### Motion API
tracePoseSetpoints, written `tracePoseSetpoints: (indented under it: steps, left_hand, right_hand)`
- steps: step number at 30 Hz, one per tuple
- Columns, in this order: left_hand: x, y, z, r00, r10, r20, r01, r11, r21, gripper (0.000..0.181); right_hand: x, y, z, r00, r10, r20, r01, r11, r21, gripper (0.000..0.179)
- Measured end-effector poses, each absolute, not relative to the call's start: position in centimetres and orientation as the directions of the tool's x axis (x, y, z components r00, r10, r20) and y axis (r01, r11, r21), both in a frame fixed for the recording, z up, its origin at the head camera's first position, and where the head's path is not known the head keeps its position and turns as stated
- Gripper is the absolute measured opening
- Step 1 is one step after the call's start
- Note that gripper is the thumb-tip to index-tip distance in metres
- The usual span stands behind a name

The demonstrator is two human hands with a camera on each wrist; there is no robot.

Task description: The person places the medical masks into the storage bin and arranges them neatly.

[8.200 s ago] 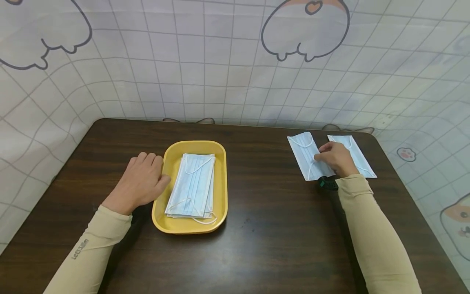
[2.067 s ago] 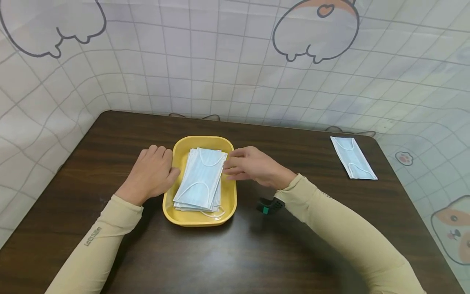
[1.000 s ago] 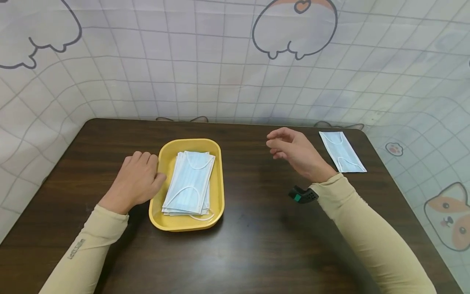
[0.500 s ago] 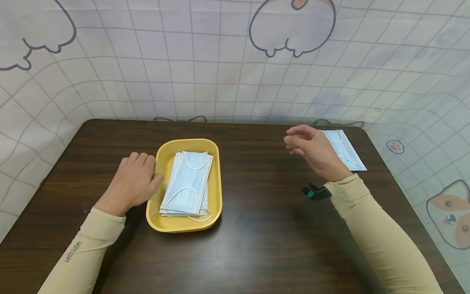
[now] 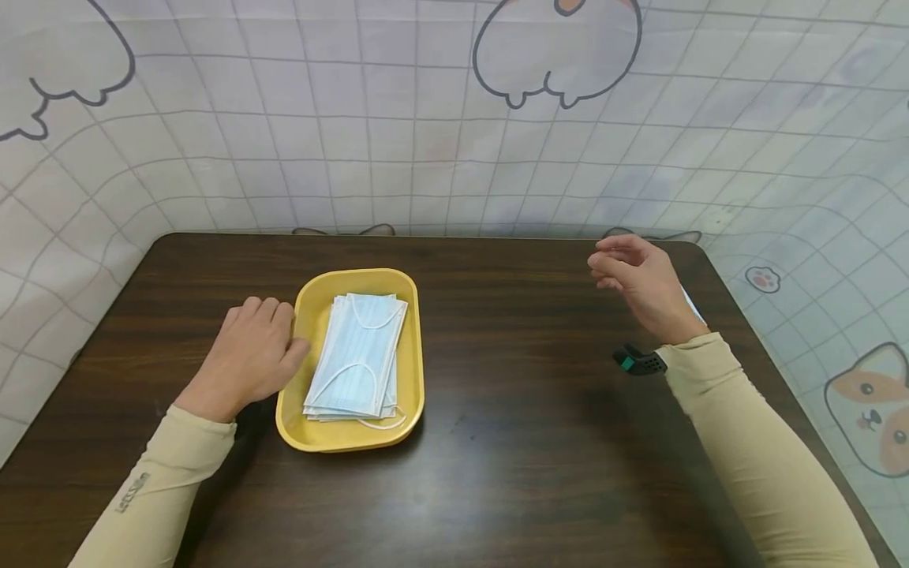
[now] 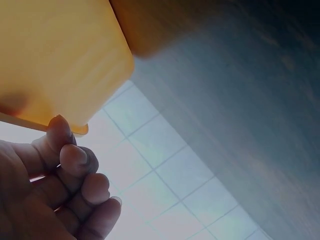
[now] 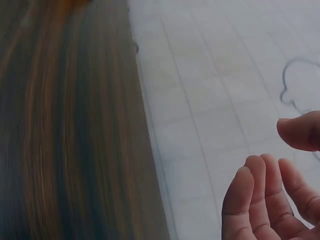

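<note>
A yellow tray [image 5: 408, 386] stands left of the middle of the table, with a stack of pale blue face masks [image 5: 355, 355] inside. My left hand [image 5: 245, 359] holds the tray's left rim, its thumb over the edge; the left wrist view shows curled fingers [image 6: 75, 159] against the tray wall [image 6: 65, 60]. At the far right, my right hand [image 5: 648, 288] hovers with relaxed fingers and nothing in them. The right wrist view has its thumb [image 7: 300, 131] apart from the fingertips. Behind this hand, only a sliver of a single face mask [image 5: 693, 306] shows.
The dark wooden table [image 5: 511, 410] meets a grid-patterned cloth wall [image 5: 398, 142] at the back and sides. A black wristband [image 5: 639, 360] is on the right wrist.
Earlier, my right hand took one of two masks at the right; that mask now lies on the tray's stack. Since then, the hand has moved back right over the other mask. My left hand stays put.
</note>
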State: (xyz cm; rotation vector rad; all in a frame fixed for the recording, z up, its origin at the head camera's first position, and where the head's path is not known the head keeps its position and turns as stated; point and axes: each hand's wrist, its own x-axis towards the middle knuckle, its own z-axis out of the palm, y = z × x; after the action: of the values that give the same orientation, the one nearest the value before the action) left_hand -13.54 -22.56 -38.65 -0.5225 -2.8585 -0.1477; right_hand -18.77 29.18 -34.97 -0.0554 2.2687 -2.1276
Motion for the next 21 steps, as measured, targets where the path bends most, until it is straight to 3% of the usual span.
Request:
tracePoseSetpoints:
  steps: [15,21]
  left_hand:
    - [-13.5,-22.7,-38.5,-0.894,0.359,0.267,0.382,0.923,0.038,0.020]
    - [-13.5,-22.6,-38.6,-0.892,0.362,0.272,0.384,0.923,0.033,0.020]
  right_hand:
    - [-20.2,34.8,-36.8,-0.995,0.104,-0.002,0.023,0.198,-0.980,0.027]
    - [-20.9,36.5,-37.7,-0.989,0.145,0.010,0.053,0.422,-0.905,0.026]
